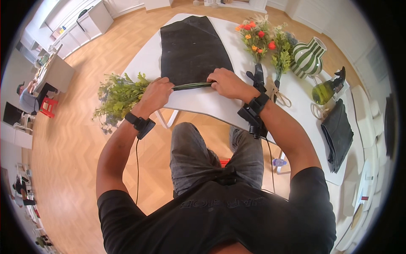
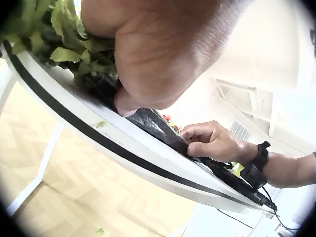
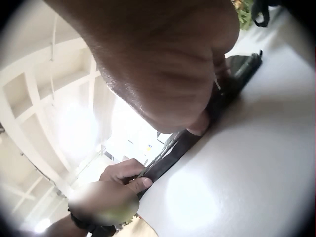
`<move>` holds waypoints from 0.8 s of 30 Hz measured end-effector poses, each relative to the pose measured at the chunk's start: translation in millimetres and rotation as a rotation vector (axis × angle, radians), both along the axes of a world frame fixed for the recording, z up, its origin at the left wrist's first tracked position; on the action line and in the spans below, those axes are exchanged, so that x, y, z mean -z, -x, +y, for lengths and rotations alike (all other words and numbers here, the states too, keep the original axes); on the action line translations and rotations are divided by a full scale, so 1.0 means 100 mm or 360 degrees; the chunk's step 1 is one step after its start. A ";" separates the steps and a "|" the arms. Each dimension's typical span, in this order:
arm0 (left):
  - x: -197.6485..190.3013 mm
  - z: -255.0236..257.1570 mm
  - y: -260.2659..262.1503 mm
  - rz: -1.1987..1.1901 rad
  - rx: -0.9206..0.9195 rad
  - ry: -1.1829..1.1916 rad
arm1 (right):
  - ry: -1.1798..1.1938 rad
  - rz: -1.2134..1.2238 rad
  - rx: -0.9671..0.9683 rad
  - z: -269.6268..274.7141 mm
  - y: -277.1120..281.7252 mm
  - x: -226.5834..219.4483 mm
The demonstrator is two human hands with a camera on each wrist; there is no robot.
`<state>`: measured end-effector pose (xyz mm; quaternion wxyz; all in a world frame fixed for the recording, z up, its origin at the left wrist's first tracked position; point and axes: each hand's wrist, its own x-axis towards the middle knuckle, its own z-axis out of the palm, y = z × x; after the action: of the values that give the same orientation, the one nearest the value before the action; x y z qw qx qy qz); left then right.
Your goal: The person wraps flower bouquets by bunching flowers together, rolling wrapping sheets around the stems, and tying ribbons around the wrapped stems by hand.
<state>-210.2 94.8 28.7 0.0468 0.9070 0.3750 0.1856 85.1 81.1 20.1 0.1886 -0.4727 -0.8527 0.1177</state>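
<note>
A bunch of artificial flowers point(image 1: 122, 95) with leafy green tops hangs past the left part of the table's front edge. Its long green stems point(image 1: 192, 85) lie along the near edge of a black cloth sheet point(image 1: 192, 51) spread flat on the table. Just below the leaves, my left hand point(image 1: 157, 95) grips the stems with the cloth edge. My right hand point(image 1: 230, 84) pinches the cloth edge and stems farther right, thumb point(image 3: 198, 123) underneath. In the left wrist view, dark cloth point(image 2: 155, 128) runs between both hands. Some fingertips are hidden.
On the right of the white table point(image 1: 190, 99) lie orange-red flowers point(image 1: 256, 38), greenery point(image 1: 281, 55), a green-striped vase point(image 1: 308, 58), a green spray bottle point(image 1: 323, 92), twine point(image 1: 282, 97) and folded black cloth point(image 1: 338, 135). Black straps point(image 1: 256, 80) lie beside my right wrist.
</note>
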 end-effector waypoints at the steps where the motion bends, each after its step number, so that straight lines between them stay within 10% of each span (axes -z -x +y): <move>1: 0.00 0.00 0.01 0.0001 -0.0001 0.0000 | 0.0000 0.0001 -0.0001 0.02 -0.02 -0.01; 24: -0.07 0.07 0.13 -0.0249 0.0186 0.0264 | 0.0359 -0.0009 0.0004 0.24 -0.06 -0.16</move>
<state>-222.8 101.4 35.7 0.1613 0.9032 0.3307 0.2211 91.5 104.9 36.1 0.1319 -0.4925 -0.8339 0.2115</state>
